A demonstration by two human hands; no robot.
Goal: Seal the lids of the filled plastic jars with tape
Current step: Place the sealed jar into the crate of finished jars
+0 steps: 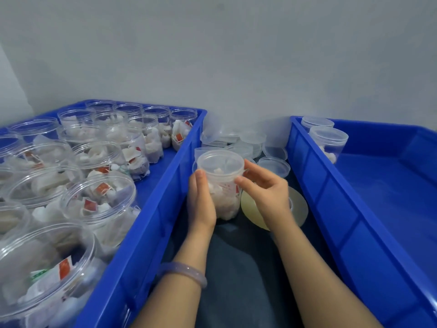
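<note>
Left wrist: a pale lilac bangle [182, 272] sits on the forearm, nearest the camera.
Surface: a dark grey surface [236, 280] fills the gap between two crates; both forearms reach over it.
Left hand [201, 197]: its grip is wrapped round the left side of a clear round plastic jar [224, 200], with the thumb up against the jar wall just under the lid.
Right hand [267, 190]: its grip is closed on the rim of the translucent plastic lid [220, 162], thumb in front and fingers curled round behind on the right side.
Task jar: it stands upright between the two hands, midway between the crates, base down at the dark surface. It is packed with white sachets and the lid is on top.
Tape: a flat roll of clear, yellowish tape [300, 209] lies on the dark surface just right of the jar, partly hidden under the right wrist.
Left crate: a long blue plastic crate [151, 223] holds many open clear jars [99, 197] filled with white sachets bearing red tags.
Right crate: a second blue plastic crate [331, 209] runs along the right side.
Loose lids: a heap of translucent round lids [250, 140] lies just behind the held jar, between the crates.
Capped jars: two lidded clear jars [328, 140] stand in the far left corner of the right crate.
Backdrop: a plain white wall [236, 55] rises behind everything.
</note>
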